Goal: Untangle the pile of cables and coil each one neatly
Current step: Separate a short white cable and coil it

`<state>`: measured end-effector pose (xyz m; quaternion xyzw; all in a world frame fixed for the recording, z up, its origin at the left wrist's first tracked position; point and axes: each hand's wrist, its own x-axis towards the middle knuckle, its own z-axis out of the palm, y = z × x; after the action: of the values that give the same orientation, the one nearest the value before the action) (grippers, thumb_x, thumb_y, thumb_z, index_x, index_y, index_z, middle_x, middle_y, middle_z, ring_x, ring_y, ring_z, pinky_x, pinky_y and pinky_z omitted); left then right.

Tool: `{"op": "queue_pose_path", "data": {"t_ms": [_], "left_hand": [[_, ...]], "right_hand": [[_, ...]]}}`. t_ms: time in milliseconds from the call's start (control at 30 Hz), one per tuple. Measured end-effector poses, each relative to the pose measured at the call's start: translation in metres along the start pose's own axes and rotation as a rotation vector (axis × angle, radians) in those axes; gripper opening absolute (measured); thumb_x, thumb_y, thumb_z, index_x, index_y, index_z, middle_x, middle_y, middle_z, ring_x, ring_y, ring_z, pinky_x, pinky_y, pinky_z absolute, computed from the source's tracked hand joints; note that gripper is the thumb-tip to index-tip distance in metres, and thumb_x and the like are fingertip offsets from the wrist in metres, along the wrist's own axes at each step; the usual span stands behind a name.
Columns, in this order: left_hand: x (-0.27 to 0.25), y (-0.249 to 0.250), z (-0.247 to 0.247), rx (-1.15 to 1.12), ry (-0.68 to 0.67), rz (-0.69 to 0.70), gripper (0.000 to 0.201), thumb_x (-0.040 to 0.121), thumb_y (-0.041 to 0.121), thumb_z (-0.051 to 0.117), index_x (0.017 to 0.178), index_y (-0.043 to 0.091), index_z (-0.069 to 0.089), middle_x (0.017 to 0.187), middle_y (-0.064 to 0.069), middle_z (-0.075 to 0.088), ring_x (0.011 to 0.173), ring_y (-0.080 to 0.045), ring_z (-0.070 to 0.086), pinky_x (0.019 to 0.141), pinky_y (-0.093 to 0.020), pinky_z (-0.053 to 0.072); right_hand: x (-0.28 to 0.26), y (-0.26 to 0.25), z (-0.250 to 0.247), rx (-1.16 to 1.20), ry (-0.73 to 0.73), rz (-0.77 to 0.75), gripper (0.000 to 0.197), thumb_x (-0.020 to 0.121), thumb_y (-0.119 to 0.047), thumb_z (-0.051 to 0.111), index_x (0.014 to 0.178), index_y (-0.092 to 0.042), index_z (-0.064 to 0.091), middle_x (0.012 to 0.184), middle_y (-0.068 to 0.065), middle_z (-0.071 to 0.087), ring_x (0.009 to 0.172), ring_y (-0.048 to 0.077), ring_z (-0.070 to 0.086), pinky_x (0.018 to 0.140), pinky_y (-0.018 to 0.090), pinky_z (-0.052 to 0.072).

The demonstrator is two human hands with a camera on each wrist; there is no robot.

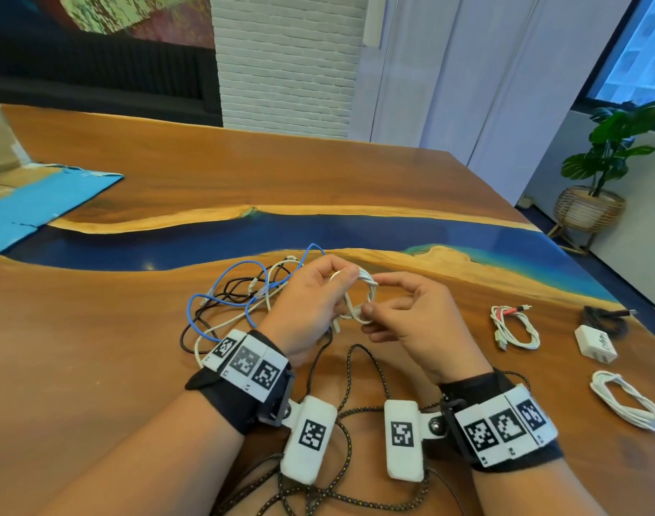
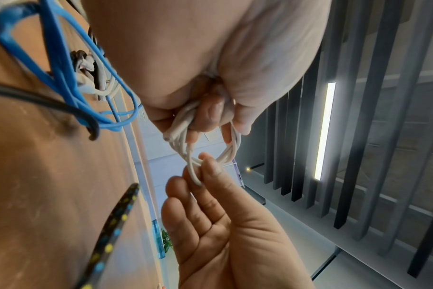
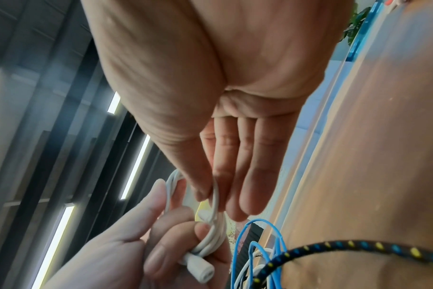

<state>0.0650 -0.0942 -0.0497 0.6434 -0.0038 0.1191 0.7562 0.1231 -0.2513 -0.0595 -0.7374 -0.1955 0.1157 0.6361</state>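
My left hand [image 1: 337,288] holds a small white cable coil [image 1: 363,299] above the wooden table [image 1: 132,329], fingers curled round the bundle. In the left wrist view the white coil [image 2: 183,127] sits in its grip with a plug end sticking out. My right hand [image 1: 378,297] pinches a strand of the same coil between thumb and forefinger; the other fingers are straight. In the right wrist view that strand [image 3: 216,195] runs under the thumb, and the white plug [image 3: 200,271] pokes from the left hand [image 3: 136,244]. A tangle of blue, black and white cables [image 1: 244,292] lies left of the hands.
A black braided cable [image 1: 348,385] loops on the table under my wrists. At the right lie a white-and-red coil [image 1: 514,327], a black coil [image 1: 605,318], a white charger [image 1: 596,344] and another white coil [image 1: 627,404]. A blue sheet [image 1: 39,206] lies far left.
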Motion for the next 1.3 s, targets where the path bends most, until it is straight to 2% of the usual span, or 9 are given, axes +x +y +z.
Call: {"op": "queue_pose_path", "data": {"t_ms": [167, 300, 400, 467, 567, 767, 900, 1067, 1300], "left_hand": [[0.007, -0.010, -0.007, 0.024, 0.058, 0.007, 0.020, 0.105, 0.018, 0.052, 0.092, 0.012, 0.064, 0.058, 0.004, 0.038, 0.052, -0.011, 0.033, 0.052, -0.023, 0.032], [0.007, -0.011, -0.005, 0.046, 0.064, -0.015, 0.022, 0.107, 0.020, 0.048, 0.092, 0.012, 0.063, 0.058, 0.007, 0.036, 0.053, -0.010, 0.031, 0.050, -0.020, 0.032], [0.009, -0.010, -0.007, -0.023, 0.078, -0.048, 0.032, 0.109, 0.018, 0.043, 0.079, 0.015, 0.054, 0.057, 0.007, 0.031, 0.049, -0.007, 0.025, 0.047, -0.019, 0.026], [0.010, -0.008, -0.008, -0.112, 0.070, -0.064, 0.036, 0.110, 0.017, 0.038, 0.075, 0.017, 0.047, 0.057, 0.007, 0.028, 0.048, -0.007, 0.021, 0.046, -0.019, 0.022], [0.010, -0.006, -0.010, -0.236, 0.036, -0.077, 0.034, 0.111, 0.020, 0.035, 0.079, 0.017, 0.047, 0.055, 0.009, 0.028, 0.047, -0.006, 0.020, 0.051, -0.024, 0.014], [0.009, -0.004, -0.009, -0.493, 0.013, -0.081, 0.039, 0.111, 0.027, 0.035, 0.087, 0.017, 0.064, 0.055, 0.009, 0.026, 0.046, -0.008, 0.022, 0.063, -0.035, 0.012], [0.010, -0.003, -0.009, -0.541, 0.010, -0.072, 0.038, 0.111, 0.029, 0.034, 0.103, 0.010, 0.066, 0.059, 0.007, 0.022, 0.051, -0.009, 0.024, 0.066, -0.031, 0.025], [0.011, -0.003, -0.007, -0.470, 0.031, -0.017, 0.034, 0.112, 0.026, 0.034, 0.108, 0.005, 0.060, 0.060, 0.006, 0.027, 0.055, -0.012, 0.034, 0.069, -0.033, 0.036], [0.012, -0.008, -0.008, -0.254, 0.078, 0.004, 0.028, 0.112, 0.025, 0.034, 0.119, 0.005, 0.052, 0.061, 0.003, 0.034, 0.064, -0.017, 0.047, 0.063, -0.032, 0.047]], "right_hand": [[0.004, 0.002, 0.000, 0.422, -0.096, 0.071, 0.023, 0.098, 0.002, 0.054, 0.118, -0.004, 0.064, 0.061, 0.006, 0.053, 0.059, 0.017, 0.056, 0.081, 0.045, 0.055], [0.001, -0.004, 0.000, 0.460, -0.123, 0.104, 0.017, 0.102, -0.002, 0.047, 0.114, -0.006, 0.059, 0.054, 0.000, 0.030, 0.043, 0.012, 0.033, 0.051, 0.031, 0.049], [0.000, -0.004, -0.002, 0.250, -0.128, 0.046, 0.016, 0.102, -0.002, 0.050, 0.114, -0.004, 0.061, 0.054, 0.005, 0.043, 0.045, 0.018, 0.044, 0.050, 0.031, 0.050], [-0.001, -0.004, -0.005, 0.110, -0.137, 0.012, 0.013, 0.099, 0.001, 0.056, 0.109, -0.001, 0.065, 0.067, 0.012, 0.067, 0.063, 0.026, 0.067, 0.069, 0.037, 0.060], [-0.003, -0.005, -0.009, -0.034, -0.146, -0.033, 0.011, 0.093, 0.003, 0.066, 0.102, -0.001, 0.070, 0.087, 0.012, 0.079, 0.089, 0.023, 0.077, 0.089, 0.035, 0.059], [-0.004, -0.006, -0.001, -0.244, -0.052, -0.186, 0.012, 0.094, -0.016, 0.071, 0.100, -0.019, 0.081, 0.092, -0.009, 0.079, 0.089, 0.007, 0.072, 0.083, 0.022, 0.056], [-0.006, -0.004, 0.014, -0.046, 0.015, -0.148, 0.016, 0.096, -0.008, 0.067, 0.105, -0.013, 0.079, 0.089, 0.002, 0.079, 0.085, 0.020, 0.075, 0.076, 0.031, 0.062], [-0.008, -0.003, 0.025, 0.280, 0.063, -0.062, 0.015, 0.092, 0.005, 0.067, 0.100, -0.004, 0.075, 0.086, 0.016, 0.078, 0.074, 0.021, 0.076, 0.070, 0.026, 0.062], [-0.009, -0.005, 0.030, 0.615, 0.027, 0.084, 0.021, 0.091, 0.009, 0.061, 0.109, 0.006, 0.070, 0.104, 0.024, 0.075, 0.096, 0.031, 0.075, 0.083, 0.033, 0.062]]}}
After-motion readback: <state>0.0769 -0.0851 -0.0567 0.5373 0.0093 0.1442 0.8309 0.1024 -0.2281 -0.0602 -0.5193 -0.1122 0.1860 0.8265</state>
